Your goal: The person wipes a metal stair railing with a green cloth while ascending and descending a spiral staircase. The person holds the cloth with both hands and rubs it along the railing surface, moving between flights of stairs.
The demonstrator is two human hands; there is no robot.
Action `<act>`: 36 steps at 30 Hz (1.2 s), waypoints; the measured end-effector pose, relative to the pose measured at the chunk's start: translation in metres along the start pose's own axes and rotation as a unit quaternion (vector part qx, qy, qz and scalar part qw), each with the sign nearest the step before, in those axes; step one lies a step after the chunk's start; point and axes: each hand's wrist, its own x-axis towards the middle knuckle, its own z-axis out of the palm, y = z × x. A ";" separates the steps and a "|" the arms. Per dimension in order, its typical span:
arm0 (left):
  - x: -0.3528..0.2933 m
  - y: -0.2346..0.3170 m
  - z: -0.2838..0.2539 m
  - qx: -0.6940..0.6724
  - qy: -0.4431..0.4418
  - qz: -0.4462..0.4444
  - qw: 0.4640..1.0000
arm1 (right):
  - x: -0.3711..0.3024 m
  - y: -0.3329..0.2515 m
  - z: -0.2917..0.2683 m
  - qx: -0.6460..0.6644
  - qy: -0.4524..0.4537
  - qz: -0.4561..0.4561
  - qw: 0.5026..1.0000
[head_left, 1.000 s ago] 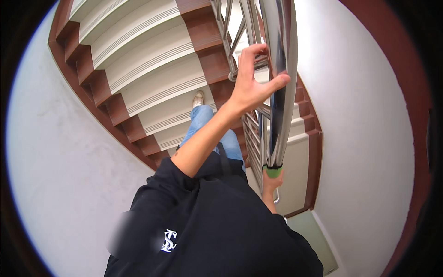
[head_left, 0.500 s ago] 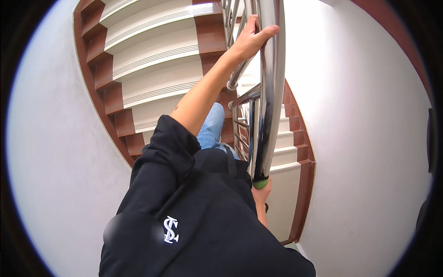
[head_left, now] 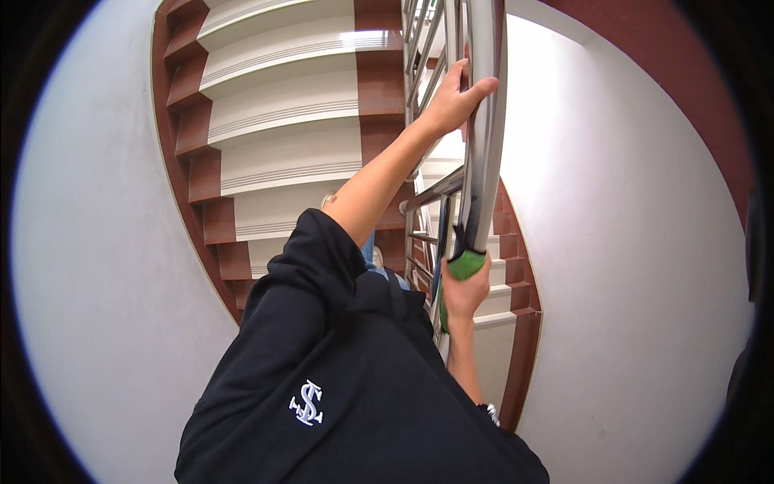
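Note:
A shiny metal handrail runs up the middle-right of the head view. My left hand holds it high up, thumb lying across the rail and the other fingers partly hidden on its left side. Lower down, my right hand is closed around a green cloth wrapped against the rail. Part of the cloth hangs below the fingers on the left. Both arms come out of black sleeves.
Cream stairs with red-brown borders lie left of the railing bars. Another flight shows on the right, beyond the rail. White walls stand on both sides. A shoe is partly visible below my left arm.
My right hand and the green cloth have moved up along the handrail and show more fully. My left hand appears slightly lower in the view, still on the rail.

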 end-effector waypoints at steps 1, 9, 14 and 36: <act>-0.003 0.006 -0.001 0.001 -0.022 -0.009 1.000 | 0.015 -0.017 0.002 -0.007 0.004 -0.001 1.000; -0.064 0.025 0.002 0.105 0.142 0.155 0.972 | 0.168 -0.142 0.016 -0.037 -0.005 -0.072 0.997; -0.104 0.042 0.023 0.141 0.133 0.214 0.957 | 0.272 -0.220 0.024 -0.115 0.005 -0.135 0.984; -0.114 0.026 0.038 0.115 0.091 0.067 0.987 | 0.192 -0.134 0.019 0.051 -0.074 -0.039 0.995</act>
